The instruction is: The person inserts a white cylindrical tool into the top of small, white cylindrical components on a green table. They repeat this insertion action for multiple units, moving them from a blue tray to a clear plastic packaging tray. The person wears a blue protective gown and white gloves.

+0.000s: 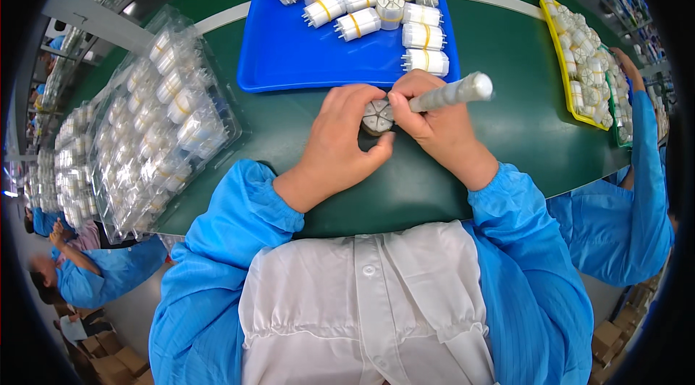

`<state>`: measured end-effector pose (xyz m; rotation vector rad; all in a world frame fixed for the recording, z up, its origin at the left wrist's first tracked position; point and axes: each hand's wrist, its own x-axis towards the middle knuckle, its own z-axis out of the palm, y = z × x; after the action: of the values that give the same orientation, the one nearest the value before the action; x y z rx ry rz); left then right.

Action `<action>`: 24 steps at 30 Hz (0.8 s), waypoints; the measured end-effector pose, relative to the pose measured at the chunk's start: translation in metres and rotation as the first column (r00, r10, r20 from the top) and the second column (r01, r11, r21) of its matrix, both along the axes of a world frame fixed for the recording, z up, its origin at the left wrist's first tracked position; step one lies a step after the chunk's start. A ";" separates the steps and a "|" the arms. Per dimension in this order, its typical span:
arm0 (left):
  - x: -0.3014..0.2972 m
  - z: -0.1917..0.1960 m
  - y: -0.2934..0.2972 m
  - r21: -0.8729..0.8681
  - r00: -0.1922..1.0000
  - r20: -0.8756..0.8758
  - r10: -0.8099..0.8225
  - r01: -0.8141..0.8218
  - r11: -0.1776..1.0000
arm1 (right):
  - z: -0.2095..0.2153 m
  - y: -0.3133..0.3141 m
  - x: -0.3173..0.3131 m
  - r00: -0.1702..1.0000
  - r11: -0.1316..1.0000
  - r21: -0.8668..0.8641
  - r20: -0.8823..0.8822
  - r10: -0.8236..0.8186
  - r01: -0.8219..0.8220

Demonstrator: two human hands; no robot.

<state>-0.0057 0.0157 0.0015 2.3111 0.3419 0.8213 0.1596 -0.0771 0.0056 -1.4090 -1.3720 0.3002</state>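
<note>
The left hand (339,140) curls around a small white cylindrical bundle of plastic parts (377,116), its segmented round end facing up, pinning it just above the dark green table surface (507,131). The right hand (434,124) meets it from three o'clock, thumb and forefinger pinched on the bundle's rim while the other fingers clench a grey-white stick-shaped tool with a rounded white tip (455,92) that slants out toward two o'clock. Both hands are closed and gripping; neither is slack.

To do this well, it seems wise to keep the left hand's hold firm and steady so the segments stay flush, let the right fingertips work only at the rim, and keep the stick's free end clear of the tray beyond.

At twelve o'clock, just beyond the knuckles, lies a blue rectangular plastic tray (289,59) carrying white bundles banded with yellow rubber bands (376,5) along its far and right sides. At nine o'clock sit clear blister trays of white parts (163,124). At two o'clock a yellow tray heaped with white parts (579,52) is tended by a co-worker's blue sleeve (644,168). The room looks like a factory line, with other blue-coated people at seven o'clock.
</note>
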 end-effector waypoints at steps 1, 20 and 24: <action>0.001 -0.002 0.001 0.011 1.000 -0.011 0.015 -0.015 1.000 | 0.000 0.000 0.000 1.000 1.000 0.004 0.023 -0.006 0.006; 0.002 -0.007 0.002 0.003 0.992 -0.105 0.077 -0.077 0.997 | -0.002 -0.001 0.000 0.997 0.999 -0.014 -0.069 -0.031 0.030; -0.001 -0.009 -0.001 -0.133 1.000 -0.016 0.025 -0.027 0.991 | 0.004 -0.004 0.003 0.986 0.998 0.014 -0.160 -0.054 0.057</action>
<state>-0.0063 0.0142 -0.0075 2.1930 0.4214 0.7715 0.1628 -0.0809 0.0101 -1.3754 -1.2000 0.3556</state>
